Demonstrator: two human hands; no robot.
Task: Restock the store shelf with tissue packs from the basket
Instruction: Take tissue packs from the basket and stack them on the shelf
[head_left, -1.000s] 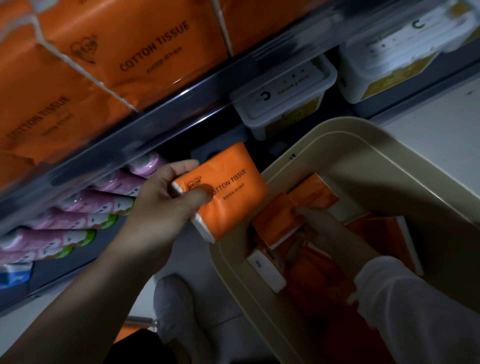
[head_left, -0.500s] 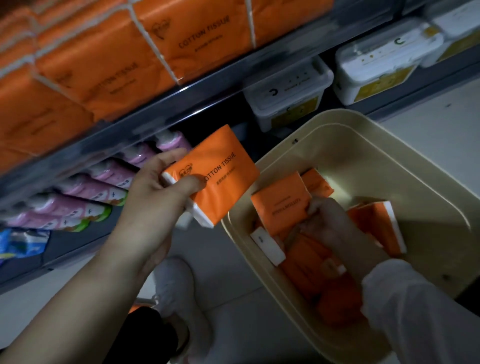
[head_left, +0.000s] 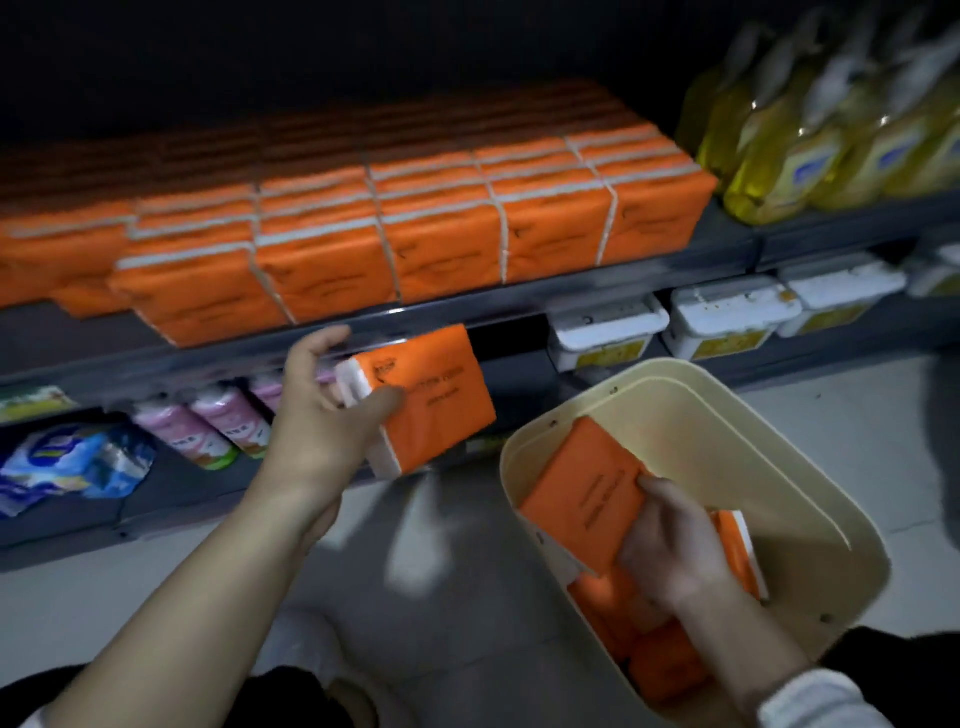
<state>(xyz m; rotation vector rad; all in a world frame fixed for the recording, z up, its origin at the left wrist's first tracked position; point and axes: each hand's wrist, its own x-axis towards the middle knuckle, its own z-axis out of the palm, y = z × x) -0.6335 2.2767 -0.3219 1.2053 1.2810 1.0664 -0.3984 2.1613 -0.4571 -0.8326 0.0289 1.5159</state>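
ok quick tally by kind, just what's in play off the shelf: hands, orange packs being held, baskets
hands: 2, left hand and right hand
held orange tissue packs: 2, left pack and right pack
baskets: 1, basket
total: 5

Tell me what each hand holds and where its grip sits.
Left hand grips one orange tissue pack at its white end. Right hand grips a second pack by its lower right edge.
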